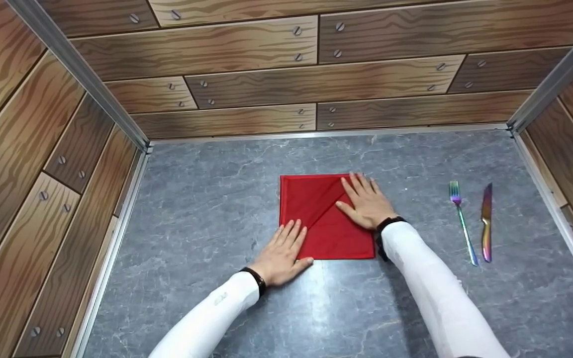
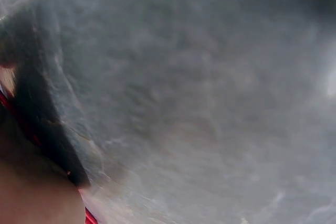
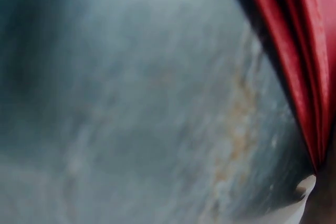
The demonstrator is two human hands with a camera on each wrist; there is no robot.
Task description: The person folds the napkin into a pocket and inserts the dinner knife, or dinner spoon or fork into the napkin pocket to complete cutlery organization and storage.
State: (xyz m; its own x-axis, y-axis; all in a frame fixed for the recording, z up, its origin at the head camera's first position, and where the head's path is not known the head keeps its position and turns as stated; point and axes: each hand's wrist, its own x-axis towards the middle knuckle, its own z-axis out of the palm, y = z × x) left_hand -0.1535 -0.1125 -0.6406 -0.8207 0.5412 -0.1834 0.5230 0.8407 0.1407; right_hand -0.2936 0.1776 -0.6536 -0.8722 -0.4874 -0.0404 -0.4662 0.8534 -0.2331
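A red cloth napkin (image 1: 338, 238) lies folded into a square, with a diagonal fold edge running across its top. My left hand (image 1: 281, 253) rests flat at its lower left corner, fingers straight on the cloth and thumb along the near edge. At the upper right corner my right hand (image 1: 364, 203) lies spread on the napkin, fingers straight. In the right wrist view the layered edge of the napkin (image 3: 310, 66) shows along the right side. The left wrist view holds mostly blurred tabletop, with part of the left hand (image 2: 42, 192) at the lower left.
Right of the napkin lie a rainbow-coloured fork (image 1: 460, 219) and, beside it, a knife (image 1: 487, 223) of the same finish. The grey marbled table (image 1: 207, 199) is bounded by wood-patterned panels (image 1: 251, 84) at the back and both sides.
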